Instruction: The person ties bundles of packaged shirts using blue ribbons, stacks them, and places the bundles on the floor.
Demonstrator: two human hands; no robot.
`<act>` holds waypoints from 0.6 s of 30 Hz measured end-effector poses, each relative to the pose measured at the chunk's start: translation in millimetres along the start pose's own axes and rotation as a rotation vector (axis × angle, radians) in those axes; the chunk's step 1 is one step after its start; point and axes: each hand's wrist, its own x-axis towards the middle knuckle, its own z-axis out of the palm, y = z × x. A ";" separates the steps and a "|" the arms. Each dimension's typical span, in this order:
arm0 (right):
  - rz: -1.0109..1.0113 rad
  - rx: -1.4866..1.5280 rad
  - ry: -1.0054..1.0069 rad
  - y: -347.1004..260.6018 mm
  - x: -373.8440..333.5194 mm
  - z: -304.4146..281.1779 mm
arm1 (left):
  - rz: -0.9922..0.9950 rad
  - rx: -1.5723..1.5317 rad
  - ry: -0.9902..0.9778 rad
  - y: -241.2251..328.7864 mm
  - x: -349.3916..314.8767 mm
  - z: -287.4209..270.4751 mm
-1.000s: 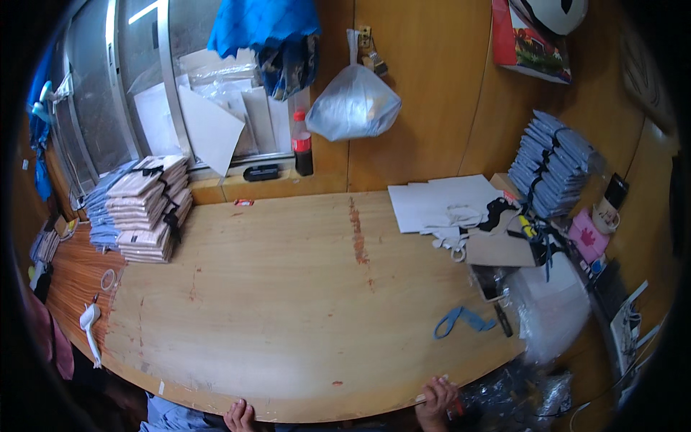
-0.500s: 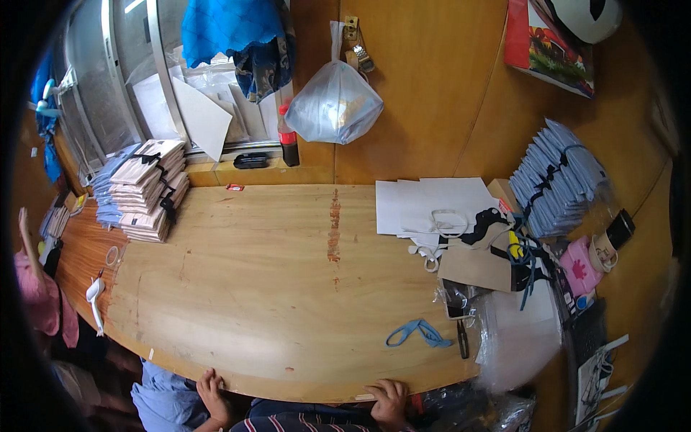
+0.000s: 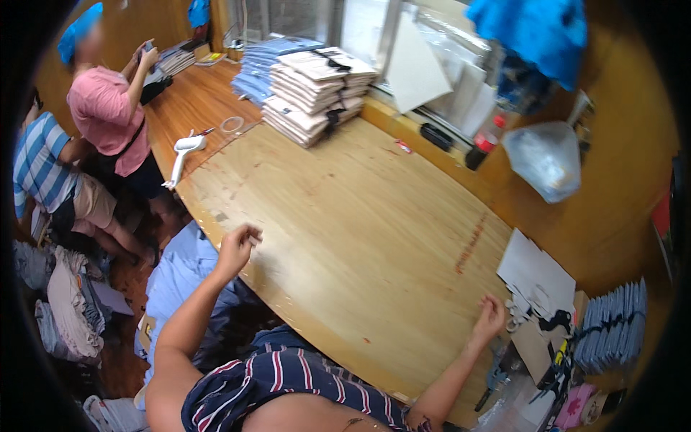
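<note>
My left hand (image 3: 240, 248) hovers over the table's near left edge, fingers loosely bent, slightly blurred, with nothing visible in it. My right hand (image 3: 491, 317) is above the right part of the wooden table (image 3: 345, 223), its fingers half spread and holding nothing visible. Close beside the right hand are white card sheets (image 3: 536, 266), black trimmings and a piece of brown card (image 3: 534, 353). Light-blue folded cloth (image 3: 187, 259) hangs below the left forearm.
Stacks of folded pink shirts (image 3: 317, 93) and blue shirts (image 3: 263, 68) stand at the far left, near a white handheld tool (image 3: 186, 155). More tied blue shirts (image 3: 612, 327) sit at the right. Two people stand left; one, in a pink shirt (image 3: 108, 108), holds a phone.
The view has swung left, bringing two people into sight. Both my hands have lifted from the table's near edge and spread apart; the left has gone leftward, the right toward the card sheets.
</note>
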 end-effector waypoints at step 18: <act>0.871 0.488 -0.734 -57.6 149.3 543.5 | -0.182 -0.085 0.054 -95.5 526.4 -61.0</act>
